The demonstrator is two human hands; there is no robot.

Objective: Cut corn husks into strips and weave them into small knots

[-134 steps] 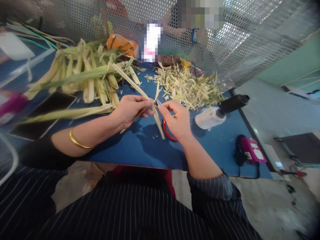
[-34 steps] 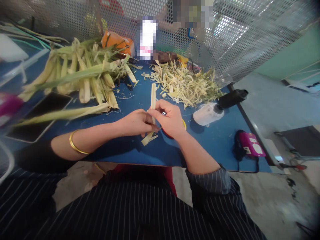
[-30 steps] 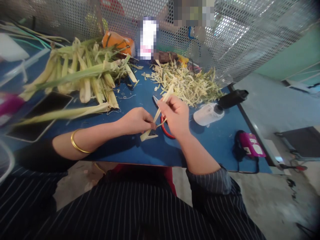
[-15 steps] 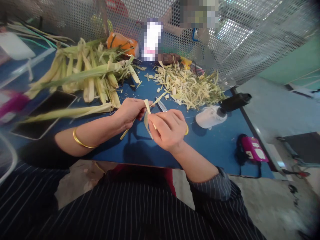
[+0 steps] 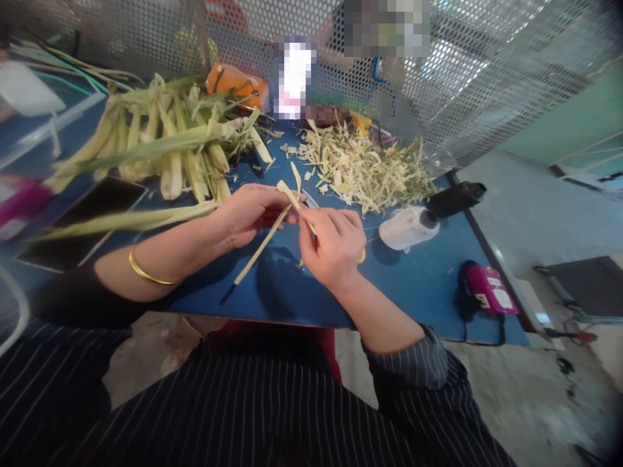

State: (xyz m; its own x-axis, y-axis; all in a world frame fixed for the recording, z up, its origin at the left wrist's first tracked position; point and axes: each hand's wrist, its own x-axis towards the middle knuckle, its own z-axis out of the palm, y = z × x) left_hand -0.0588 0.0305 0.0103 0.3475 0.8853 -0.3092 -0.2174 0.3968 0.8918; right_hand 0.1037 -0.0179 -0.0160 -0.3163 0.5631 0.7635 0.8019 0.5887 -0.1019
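My right hand (image 5: 333, 245) is closed on a pale leaf strip (image 5: 288, 194), whose folded end sticks out up and to the left from the fingertips. Beside it, my left hand (image 5: 256, 214) has its fingers curled around the crossing of the strips, partly hidden. A thin stalk (image 5: 260, 254) slants down and left from between the hands, over the blue table (image 5: 311, 311). Behind the fingers lie scissors (image 5: 309, 198), partly covered.
Pale green stalks (image 5: 170, 149) are piled at the left, over a dark phone-like slab (image 5: 87, 224). A shredded leaf heap (image 5: 370, 168) lies beyond my right hand. Right of it are a white thread cone (image 5: 409, 228), a black bottle-like object (image 5: 457, 198) and a magenta device (image 5: 491, 290).
The leaf strip has turned between my hands, and its hanging loop is out of sight. The thin stalk now shows at greater length below my left hand, which has opened slightly.
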